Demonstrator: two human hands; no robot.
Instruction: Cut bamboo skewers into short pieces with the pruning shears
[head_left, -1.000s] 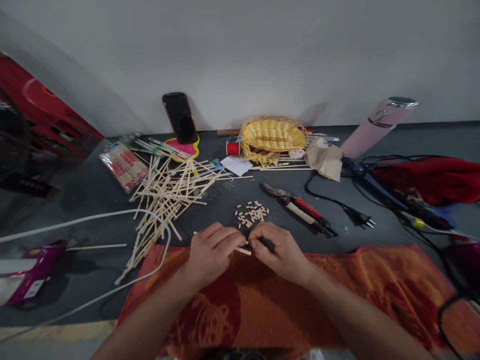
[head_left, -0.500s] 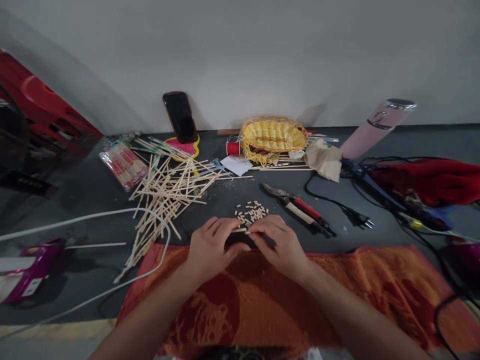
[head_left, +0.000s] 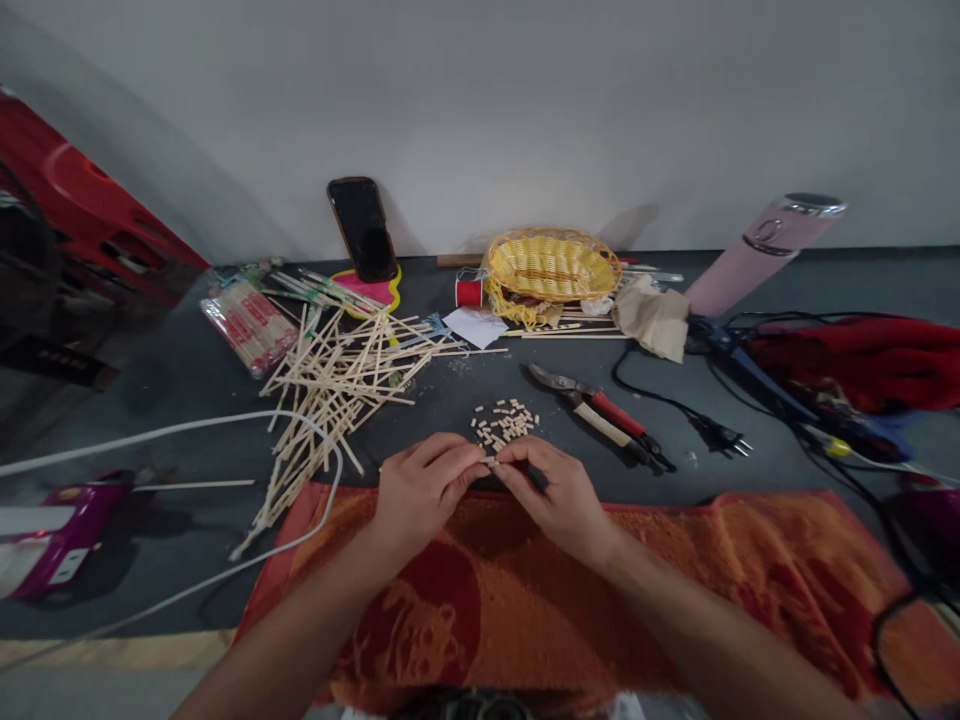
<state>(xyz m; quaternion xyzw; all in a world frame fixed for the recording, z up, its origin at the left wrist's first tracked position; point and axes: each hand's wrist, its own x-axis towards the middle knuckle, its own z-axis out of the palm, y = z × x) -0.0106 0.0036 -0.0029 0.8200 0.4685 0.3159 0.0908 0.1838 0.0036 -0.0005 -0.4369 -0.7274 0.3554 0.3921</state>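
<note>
A short pale wooden stick point(head_left: 490, 460) spans the gap between my fingertips, mostly covered by them. My left hand point(head_left: 427, 487) pinches it from the left, thumb against the fingers. From the other side, my right hand point(head_left: 559, 490) pinches its right end between thumb and forefinger. Just beyond the fingertips lies a small heap of cut wooden pieces point(head_left: 506, 424). Garden shears point(head_left: 596, 412) with red and cream handles rest to the right of the heap, touched by neither hand. An orange towel point(head_left: 547, 610) is spread beneath my wrists.
Loose wooden sticks point(head_left: 345, 380) sprawl at the left, beside a plastic pack point(head_left: 249, 327). A white cable point(head_left: 187, 432) loops near my left arm. Along the wall stand a phone point(head_left: 363, 230), a red thread spool point(head_left: 469, 292), a yellow basket point(head_left: 553, 268) and a pink flask point(head_left: 754, 260).
My left thumb has come up and closed against the fingers around the stick, where it was held apart before. The right hand keeps its pinch in nearly the same place.
</note>
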